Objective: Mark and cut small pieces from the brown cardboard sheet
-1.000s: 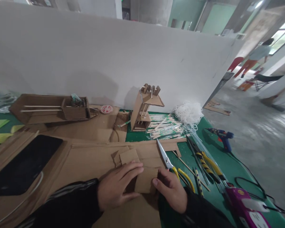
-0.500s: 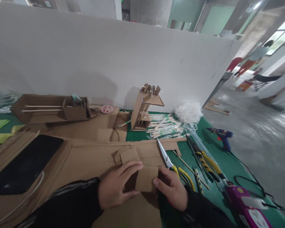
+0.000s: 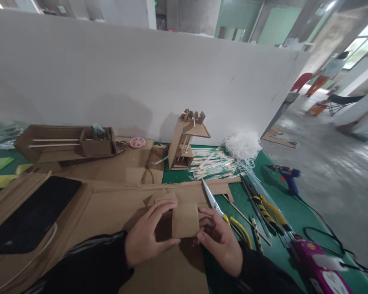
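Note:
Between my two hands is a small squarish piece of cardboard (image 3: 185, 220), raised over the larger cardboard sheet (image 3: 116, 208). My left hand (image 3: 150, 232) grips its left side, thumb low and fingers at the upper corner. On the other side my right hand (image 3: 221, 239) pinches the right edge, its fingers partly behind the piece. More small cardboard pieces (image 3: 164, 197) lie just behind my left fingers. Yellow-handled scissors (image 3: 213, 198) rest close to my right hand, blades pointing away from me.
A cardboard tower (image 3: 182, 143) and a long cardboard box (image 3: 64, 141) stand by the white partition (image 3: 125, 77). Wrapped sticks (image 3: 211, 161), white string (image 3: 243, 147), pliers (image 3: 268, 210), a glue gun (image 3: 286, 175) and a purple power strip (image 3: 315, 265) lie rightward. A black tablet (image 3: 37, 212) lies left.
The small cardboard piece has risen slightly and shifted a little left, and now faces me more upright. My right fingers have moved up along its right edge.

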A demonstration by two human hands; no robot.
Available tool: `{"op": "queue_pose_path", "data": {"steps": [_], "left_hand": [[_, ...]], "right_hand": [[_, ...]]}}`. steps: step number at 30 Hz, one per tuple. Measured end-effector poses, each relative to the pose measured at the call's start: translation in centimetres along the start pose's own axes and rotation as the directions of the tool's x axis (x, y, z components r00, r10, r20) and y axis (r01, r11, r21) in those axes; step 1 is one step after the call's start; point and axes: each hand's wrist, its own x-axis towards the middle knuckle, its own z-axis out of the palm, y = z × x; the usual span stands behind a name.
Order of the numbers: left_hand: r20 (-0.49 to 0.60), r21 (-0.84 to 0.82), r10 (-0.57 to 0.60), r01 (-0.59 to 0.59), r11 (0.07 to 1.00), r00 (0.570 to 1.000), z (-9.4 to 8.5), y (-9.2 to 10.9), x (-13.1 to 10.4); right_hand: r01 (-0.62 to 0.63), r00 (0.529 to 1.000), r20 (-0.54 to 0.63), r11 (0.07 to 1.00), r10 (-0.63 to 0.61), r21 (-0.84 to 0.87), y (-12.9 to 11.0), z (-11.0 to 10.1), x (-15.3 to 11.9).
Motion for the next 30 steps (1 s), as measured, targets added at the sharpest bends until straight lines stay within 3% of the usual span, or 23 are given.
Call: {"op": "queue_pose_path", "data": {"steps": [2,5,9,12,17,22,30], "left_hand": [[-0.016,0.028,-0.001,0.001,1.0,1.0,0.0,0.1,0.1],[-0.029,0.049,-0.012,0.013,0.999,1.0,0.0,0.1,0.1],[-0.023,0.016,-0.02,0.02,1.0,1.0,0.0,0.0,0.0],[-0.013,-0.053,-0.011,0.01,0.999,1.0,-0.1,-0.2,0.0],[-0.057,-0.151,-0.016,0.007,0.989,0.998,-0.3,-0.4,0.3],[-0.108,-0.283,-0.095,0.061,0.957,0.99,-0.1,-0.7,0.4],[-0.115,-0.298,-0.087,0.049,0.953,0.989,-0.2,-0.6,0.3]], "right_hand": [[0.083,0.994,-0.057,0.977,-0.096,-0.195,0.0,0.1,-0.3],[0.176,0.974,-0.052,0.882,-0.22,-0.437,-0.1,0.1,-0.5],[0.206,0.947,-0.091,0.801,-0.308,-0.563,0.2,-0.3,-0.4],[0.196,0.937,-0.128,0.791,-0.325,-0.58,0.6,-0.8,-0.2],[0.129,0.95,-0.188,0.863,-0.249,-0.489,1.2,-1.4,0.0],[0.135,0.96,-0.164,0.889,-0.226,-0.437,1.1,-1.3,0.1],[0.192,0.943,-0.155,0.864,-0.293,-0.465,0.5,-0.9,0.3]]}}
